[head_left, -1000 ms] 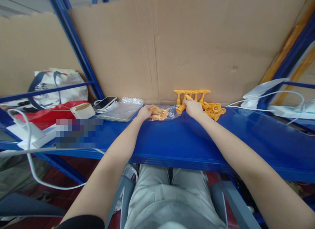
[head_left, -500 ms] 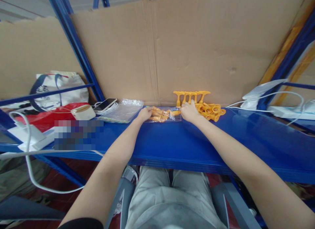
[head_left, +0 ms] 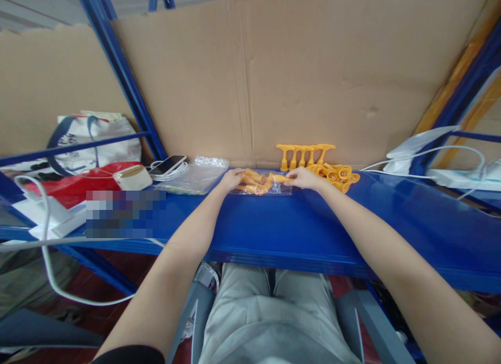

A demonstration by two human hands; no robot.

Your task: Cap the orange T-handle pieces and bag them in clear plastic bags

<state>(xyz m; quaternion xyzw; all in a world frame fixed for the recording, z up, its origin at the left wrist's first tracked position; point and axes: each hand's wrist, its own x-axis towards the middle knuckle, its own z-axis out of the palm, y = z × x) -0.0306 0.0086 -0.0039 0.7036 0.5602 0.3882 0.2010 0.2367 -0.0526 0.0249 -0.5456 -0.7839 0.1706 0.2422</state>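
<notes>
A clear plastic bag (head_left: 279, 189) with several orange plastic pieces (head_left: 256, 177) in it lies flat on the blue shelf. At its left end my left hand (head_left: 234, 179) is closed on the bag's edge. My right hand (head_left: 305, 178) is at the bag's right end, its fingers pinched on the end of an orange piece (head_left: 278, 179) that reaches into the bag. Behind that hand, a row of yellow-orange horn-shaped pieces (head_left: 302, 157) stands upright against the cardboard. A heap of similar pieces (head_left: 337, 173), with round cupped ends, lies to the right.
Flat clear bags (head_left: 195, 176) lie left of my left hand, beside a phone (head_left: 168, 166) and coiled white cable. Further left are a red bag (head_left: 84, 184) and a white tote (head_left: 102, 139). Cardboard (head_left: 313, 66) walls off the back. White cables (head_left: 442, 150) run at the right.
My right hand has come down and away from the front of the upright row to the bag's right end. My left hand stays at the bag's left end.
</notes>
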